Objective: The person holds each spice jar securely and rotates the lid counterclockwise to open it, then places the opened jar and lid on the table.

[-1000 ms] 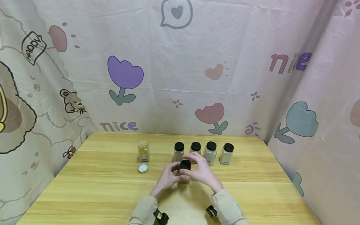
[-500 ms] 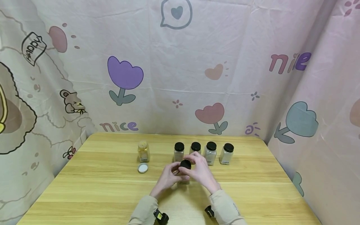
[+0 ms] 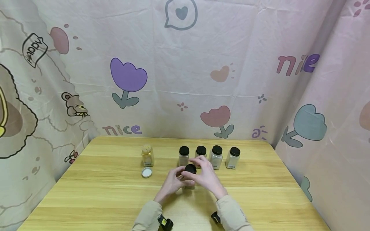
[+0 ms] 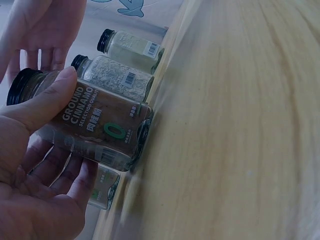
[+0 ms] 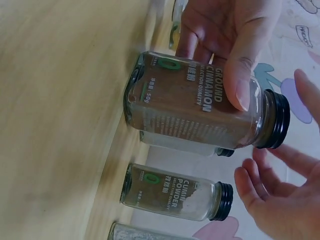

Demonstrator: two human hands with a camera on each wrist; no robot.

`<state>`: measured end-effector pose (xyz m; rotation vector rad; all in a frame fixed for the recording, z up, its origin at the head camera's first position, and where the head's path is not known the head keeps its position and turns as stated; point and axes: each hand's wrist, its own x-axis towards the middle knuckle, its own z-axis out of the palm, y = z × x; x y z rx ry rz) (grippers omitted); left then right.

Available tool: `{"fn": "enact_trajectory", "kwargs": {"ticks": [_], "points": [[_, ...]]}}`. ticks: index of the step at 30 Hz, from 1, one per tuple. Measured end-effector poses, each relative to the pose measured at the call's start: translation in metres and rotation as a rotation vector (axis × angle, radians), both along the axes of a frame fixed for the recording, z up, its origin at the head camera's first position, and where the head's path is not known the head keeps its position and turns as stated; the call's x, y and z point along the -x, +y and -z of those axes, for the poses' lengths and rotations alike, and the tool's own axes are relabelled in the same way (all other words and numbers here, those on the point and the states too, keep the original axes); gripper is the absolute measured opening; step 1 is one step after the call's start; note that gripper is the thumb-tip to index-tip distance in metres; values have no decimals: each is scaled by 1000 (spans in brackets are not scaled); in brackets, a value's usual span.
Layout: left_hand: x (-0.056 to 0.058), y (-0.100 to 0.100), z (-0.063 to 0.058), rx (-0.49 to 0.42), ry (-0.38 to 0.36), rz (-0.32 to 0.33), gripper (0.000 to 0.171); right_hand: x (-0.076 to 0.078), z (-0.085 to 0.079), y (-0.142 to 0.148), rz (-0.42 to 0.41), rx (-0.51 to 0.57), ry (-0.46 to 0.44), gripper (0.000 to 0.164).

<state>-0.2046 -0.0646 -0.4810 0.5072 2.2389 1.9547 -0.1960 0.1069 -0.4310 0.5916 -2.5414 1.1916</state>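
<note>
A ground cinnamon jar (image 5: pixel 185 95) with brown powder and a black lid (image 3: pixel 190 168) stands upright at the table's middle. My left hand (image 3: pixel 171 183) grips its glass body, thumb on the label side and fingers around the back, as the left wrist view shows. Around the lid, my right hand (image 3: pixel 207 175) has its fingers loosely spread. In the right wrist view the thumb (image 5: pixel 306 92) stands apart from the lid, while a fingertip is close to its lower edge; whether it touches is unclear. The lid sits on the jar.
Behind stand several black-lidded jars, including a cumin powder jar (image 5: pixel 175 192) and one at the right end (image 3: pixel 233 158). A lidless jar of yellow powder (image 3: pixel 147 156) stands left, its upturned lid (image 3: pixel 146 172) before it. A printed cloth (image 3: pixel 179 64) hangs behind the table (image 3: pixel 115 199).
The right hand shifts slightly about the lid, its thumb moving a little to the left. The left hand and the jar stay in place.
</note>
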Motion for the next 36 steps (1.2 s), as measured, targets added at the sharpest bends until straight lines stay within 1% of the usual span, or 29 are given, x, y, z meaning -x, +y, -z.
{"fn": "enact_trajectory", "kwargs": {"ticks": [2,4,7,9,12,15,18,21,23,26,28,30,33,36], "points": [[0,0,0,-12,-4,4,48,0,0,-2,45,-12,-3,53],[0,1,1,-31,-9,9,47,0,0,-3,73,-15,-2,50],[1,1,1,-51,-18,13,48,1,-1,-4,81,-15,3,44],[1,1,2,-58,-17,14,48,1,-1,-4,73,-8,7,41],[1,1,2,-52,-15,11,49,2,-1,-2,35,19,-4,35],[1,1,2,-36,-8,6,50,4,-1,2,-40,62,-29,34],[1,0,2,-17,6,3,51,5,1,7,-119,88,-54,39],[1,0,2,-16,11,10,52,6,2,10,-148,105,-79,48],[1,0,2,-27,5,19,52,6,3,9,-119,108,-96,53],[1,0,2,-33,-2,22,51,4,3,6,-37,83,-102,60],[1,0,2,-33,-2,19,49,3,2,2,20,47,-94,61],[1,0,2,-31,-1,15,49,2,2,0,54,4,-61,60],[1,1,2,-41,-6,15,48,2,2,-2,59,-27,-11,49],[1,1,2,-44,-9,16,49,3,2,-2,25,-16,18,38]]}}
